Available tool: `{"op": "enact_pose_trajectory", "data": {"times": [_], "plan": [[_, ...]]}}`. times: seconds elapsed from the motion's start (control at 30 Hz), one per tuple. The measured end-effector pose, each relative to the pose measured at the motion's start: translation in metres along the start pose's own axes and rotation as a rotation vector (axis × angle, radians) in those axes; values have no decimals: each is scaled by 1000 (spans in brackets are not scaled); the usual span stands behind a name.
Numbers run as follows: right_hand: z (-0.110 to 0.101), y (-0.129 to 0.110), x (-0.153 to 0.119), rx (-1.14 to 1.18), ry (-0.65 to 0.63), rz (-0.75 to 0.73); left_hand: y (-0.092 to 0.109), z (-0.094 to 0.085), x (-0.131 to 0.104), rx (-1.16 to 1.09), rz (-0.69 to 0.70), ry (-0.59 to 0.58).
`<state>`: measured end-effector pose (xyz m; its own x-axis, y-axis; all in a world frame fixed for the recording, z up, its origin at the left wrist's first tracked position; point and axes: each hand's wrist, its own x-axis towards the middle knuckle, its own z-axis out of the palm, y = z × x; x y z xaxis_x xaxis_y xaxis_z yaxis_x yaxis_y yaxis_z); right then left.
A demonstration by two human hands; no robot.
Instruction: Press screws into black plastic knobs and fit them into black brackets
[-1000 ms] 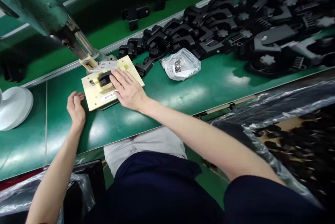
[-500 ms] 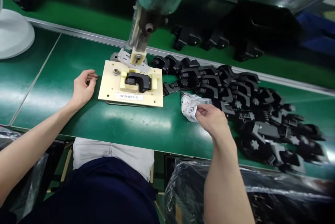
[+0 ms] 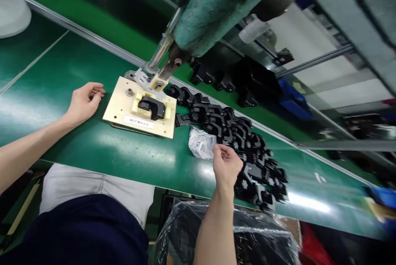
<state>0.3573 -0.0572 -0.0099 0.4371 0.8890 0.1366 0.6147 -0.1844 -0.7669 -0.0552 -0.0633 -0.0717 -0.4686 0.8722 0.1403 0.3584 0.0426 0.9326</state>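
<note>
My left hand (image 3: 86,102) rests on the green bench just left of the cream fixture plate (image 3: 119,108), its fingers curled loosely with nothing visible in them. A black curved part (image 3: 152,107) sits in the raised holder on that plate, which carries a white label (image 3: 138,121). My right hand (image 3: 227,162) pinches the right edge of a small printed plastic bag (image 3: 201,143) lying on the bench. Beside and behind the bag spreads a pile of black parts (image 3: 241,133).
Over the plate hangs a green press machine (image 3: 213,13) with a metal arm. A white round base (image 3: 12,9) stands at far left. More black parts (image 3: 202,73) lie beyond the metal rail. Below the bench edge is a plastic-lined box (image 3: 260,232).
The view has swung to the right and tilted. My right hand has opened out the bag's edge slightly and still holds it; my left hand stays beside the plate.
</note>
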Motion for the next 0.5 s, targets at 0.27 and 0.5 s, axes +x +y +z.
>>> {"op": "enact_pose_trajectory", "data": {"times": [0.27,0.5], "plan": [[-13,-22,-25,350,17,103,13,-10,-21,-56,-6,402],[8,-54,-94,668,-344,304,80,4,-144,-231,267,-156]]}}
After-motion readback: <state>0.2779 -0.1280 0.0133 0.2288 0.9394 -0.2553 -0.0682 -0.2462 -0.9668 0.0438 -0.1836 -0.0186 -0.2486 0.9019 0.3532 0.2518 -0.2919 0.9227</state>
